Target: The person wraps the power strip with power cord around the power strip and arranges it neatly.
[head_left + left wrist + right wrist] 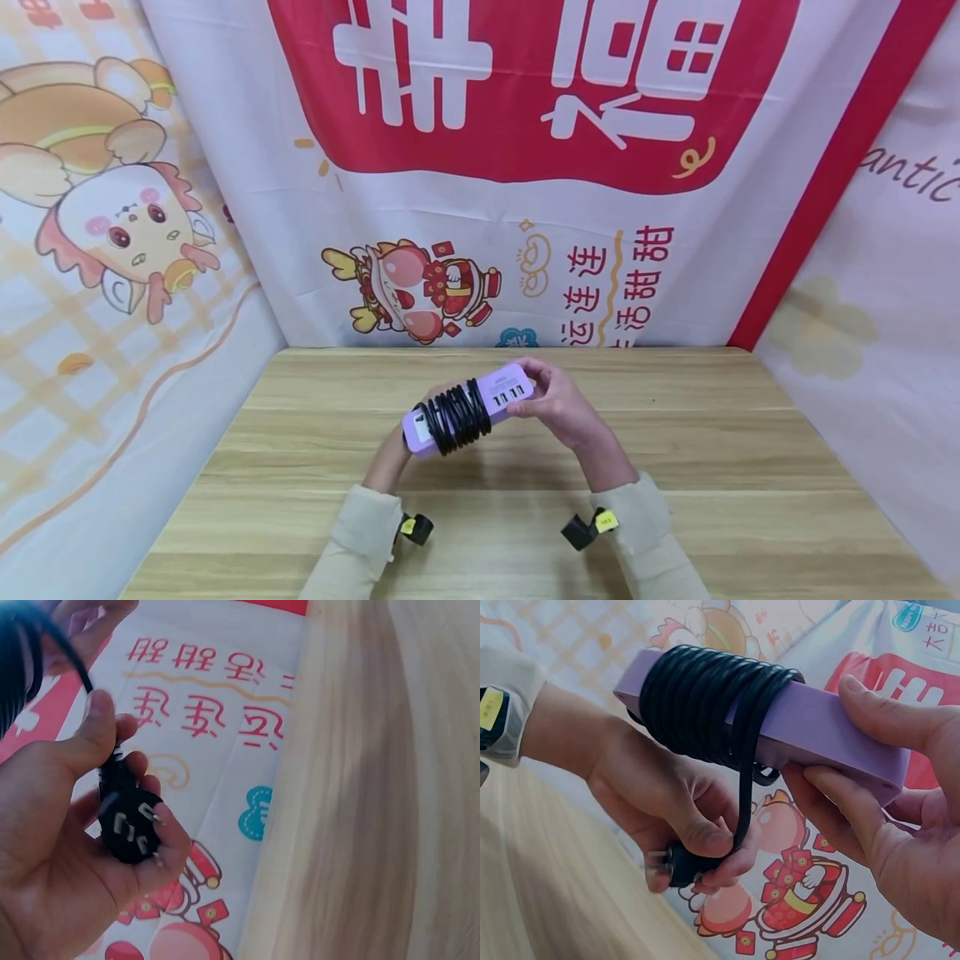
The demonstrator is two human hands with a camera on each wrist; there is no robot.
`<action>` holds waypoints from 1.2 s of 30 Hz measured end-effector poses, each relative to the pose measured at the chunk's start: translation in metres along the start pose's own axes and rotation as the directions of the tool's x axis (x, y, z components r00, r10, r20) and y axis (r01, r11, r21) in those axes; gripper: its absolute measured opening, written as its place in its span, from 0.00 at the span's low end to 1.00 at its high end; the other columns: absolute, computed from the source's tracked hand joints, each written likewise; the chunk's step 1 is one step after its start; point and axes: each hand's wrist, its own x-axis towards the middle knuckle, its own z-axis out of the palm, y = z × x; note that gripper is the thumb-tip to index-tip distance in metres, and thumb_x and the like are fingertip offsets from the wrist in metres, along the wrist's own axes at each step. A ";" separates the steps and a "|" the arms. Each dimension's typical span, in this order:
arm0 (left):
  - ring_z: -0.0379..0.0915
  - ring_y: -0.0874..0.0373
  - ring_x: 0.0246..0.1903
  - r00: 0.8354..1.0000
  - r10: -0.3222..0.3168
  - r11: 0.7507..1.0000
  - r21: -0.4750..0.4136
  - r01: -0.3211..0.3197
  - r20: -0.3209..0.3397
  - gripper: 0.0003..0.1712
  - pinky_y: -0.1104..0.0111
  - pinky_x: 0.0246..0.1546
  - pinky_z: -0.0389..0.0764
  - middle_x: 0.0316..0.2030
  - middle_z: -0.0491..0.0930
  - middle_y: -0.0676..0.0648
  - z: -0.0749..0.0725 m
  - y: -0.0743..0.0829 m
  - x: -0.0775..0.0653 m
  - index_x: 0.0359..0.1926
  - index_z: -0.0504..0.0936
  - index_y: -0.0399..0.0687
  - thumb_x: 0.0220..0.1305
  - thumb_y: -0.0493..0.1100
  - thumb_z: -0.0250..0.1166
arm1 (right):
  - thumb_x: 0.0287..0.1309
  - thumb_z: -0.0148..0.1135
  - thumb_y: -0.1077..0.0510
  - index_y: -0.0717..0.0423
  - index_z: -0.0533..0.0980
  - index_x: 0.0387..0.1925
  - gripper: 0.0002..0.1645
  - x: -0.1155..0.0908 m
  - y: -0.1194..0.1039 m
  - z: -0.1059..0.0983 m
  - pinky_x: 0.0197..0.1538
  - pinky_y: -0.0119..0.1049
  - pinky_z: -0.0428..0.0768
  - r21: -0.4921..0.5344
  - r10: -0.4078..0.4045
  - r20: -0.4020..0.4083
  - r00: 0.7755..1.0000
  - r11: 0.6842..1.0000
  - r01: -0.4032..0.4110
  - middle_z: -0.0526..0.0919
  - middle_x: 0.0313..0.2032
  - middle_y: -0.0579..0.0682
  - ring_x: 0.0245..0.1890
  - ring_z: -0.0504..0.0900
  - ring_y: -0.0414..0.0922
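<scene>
A purple power strip (512, 392) with USB ports at one end is raised over the table, tilted in the head view. Black cord (459, 418) is wound around its middle in several tight loops. My right hand (562, 408) grips the USB end, thumb on one face and fingers on the opposite side. In the left wrist view, my left hand (67, 840) holds the cord's plug (131, 825), with thumb and fingers around it and its metal prongs exposed. A length of cord runs from the plug up to the coil. The strip hides most of the left hand in the head view.
Beneath the hands is a wood-grain table (712, 467). A printed cloth (465, 200) hangs behind its far edge, with more patterned cloth on the left (97, 333) and right (847, 275). Each wrist carries a small black camera mount (581, 532).
</scene>
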 end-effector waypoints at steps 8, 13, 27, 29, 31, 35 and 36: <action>0.79 0.60 0.44 0.996 0.056 0.939 0.342 -0.030 -0.067 0.11 0.67 0.52 0.77 0.42 0.85 0.40 0.005 0.159 -0.027 0.43 0.83 0.36 0.58 0.33 0.66 | 0.43 0.74 0.72 0.59 0.73 0.51 0.31 0.001 0.005 0.000 0.48 0.33 0.84 -0.020 0.008 0.063 0.998 1.000 -0.007 0.79 0.47 0.50 0.45 0.82 0.42; 0.78 0.47 0.50 0.992 0.026 0.951 0.310 0.014 -0.127 0.12 0.52 0.57 0.76 0.46 0.85 0.41 0.000 0.133 -0.025 0.47 0.84 0.41 0.60 0.35 0.67 | 0.43 0.74 0.72 0.66 0.71 0.53 0.32 0.002 0.009 0.000 0.47 0.35 0.85 -0.062 0.017 0.087 0.996 0.998 -0.012 0.81 0.45 0.50 0.44 0.83 0.43; 0.79 0.49 0.49 0.972 -0.058 0.948 0.293 0.125 -0.228 0.18 0.53 0.52 0.83 0.52 0.82 0.45 -0.010 0.126 -0.024 0.53 0.81 0.50 0.62 0.40 0.71 | 0.46 0.72 0.72 0.66 0.71 0.56 0.33 0.008 0.028 -0.005 0.46 0.39 0.86 -0.187 0.125 0.098 0.987 0.977 -0.105 0.81 0.46 0.54 0.41 0.86 0.47; 0.80 0.48 0.48 0.971 -0.058 0.945 0.300 0.128 -0.231 0.19 0.54 0.51 0.84 0.53 0.82 0.44 -0.009 0.125 -0.024 0.54 0.81 0.50 0.62 0.40 0.71 | 0.46 0.73 0.70 0.65 0.71 0.56 0.33 0.009 0.031 -0.005 0.46 0.39 0.86 -0.204 0.146 0.092 0.985 0.971 -0.125 0.81 0.46 0.55 0.41 0.85 0.47; 0.80 0.48 0.49 0.972 -0.055 0.943 0.309 0.126 -0.228 0.19 0.53 0.51 0.84 0.53 0.82 0.43 -0.008 0.124 -0.023 0.54 0.80 0.50 0.62 0.39 0.71 | 0.46 0.73 0.70 0.65 0.71 0.56 0.33 0.009 0.035 -0.006 0.46 0.39 0.86 -0.219 0.160 0.086 0.983 0.966 -0.138 0.81 0.46 0.56 0.41 0.85 0.47; 0.80 0.45 0.51 0.979 -0.059 0.944 0.309 0.118 -0.196 0.21 0.52 0.53 0.83 0.54 0.81 0.40 -0.002 0.118 -0.020 0.56 0.78 0.46 0.62 0.37 0.70 | 0.45 0.73 0.70 0.66 0.72 0.56 0.34 0.008 0.046 -0.009 0.46 0.38 0.85 -0.238 0.185 0.063 0.981 0.957 -0.165 0.81 0.46 0.57 0.41 0.84 0.47; 0.80 0.44 0.52 0.981 -0.058 0.944 0.309 0.114 -0.183 0.21 0.52 0.53 0.82 0.54 0.81 0.40 0.000 0.116 -0.020 0.56 0.78 0.44 0.62 0.37 0.70 | 0.45 0.73 0.70 0.67 0.72 0.56 0.34 0.007 0.050 -0.010 0.46 0.38 0.84 -0.246 0.190 0.058 0.980 0.954 -0.170 0.81 0.46 0.57 0.41 0.84 0.47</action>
